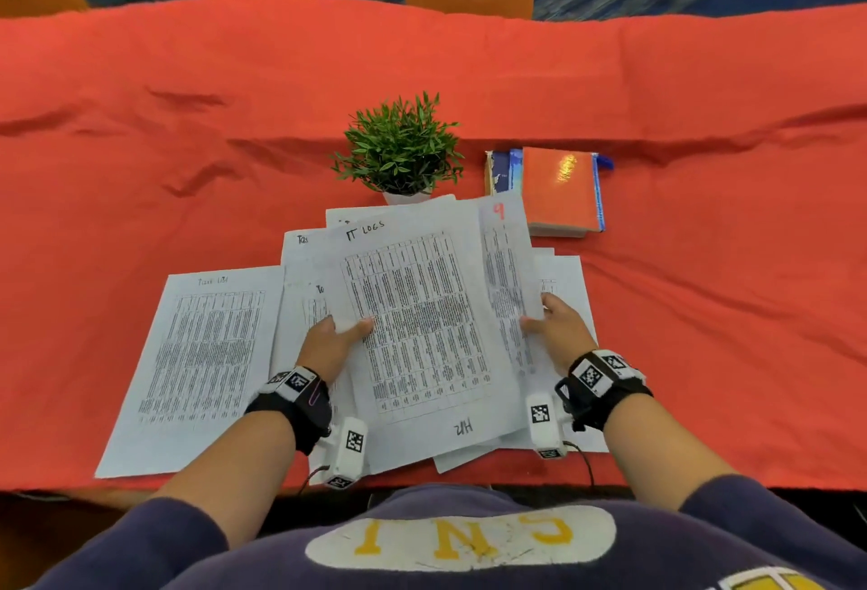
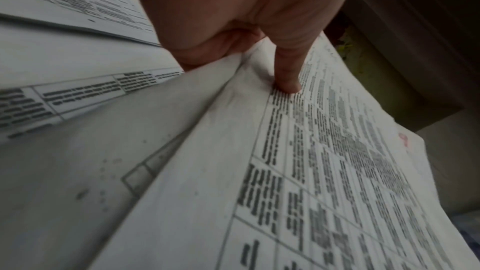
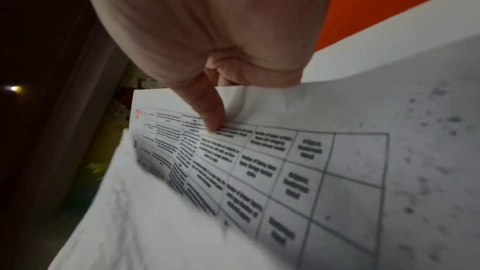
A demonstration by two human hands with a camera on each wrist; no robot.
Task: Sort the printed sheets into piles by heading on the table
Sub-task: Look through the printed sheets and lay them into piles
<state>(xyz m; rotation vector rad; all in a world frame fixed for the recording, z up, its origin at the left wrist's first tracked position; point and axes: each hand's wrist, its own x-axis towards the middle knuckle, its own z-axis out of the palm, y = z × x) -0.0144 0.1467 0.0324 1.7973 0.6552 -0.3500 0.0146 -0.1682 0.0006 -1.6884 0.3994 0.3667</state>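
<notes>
Red tablecloth (image 1: 187,144); sheets (image 1: 422,308) between hands.

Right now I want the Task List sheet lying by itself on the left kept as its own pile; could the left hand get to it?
Probably yes, once freed. The left hand grips the IT Logs sheet, while the Task List sheet lies flat and uncovered just beside that wrist.
</notes>
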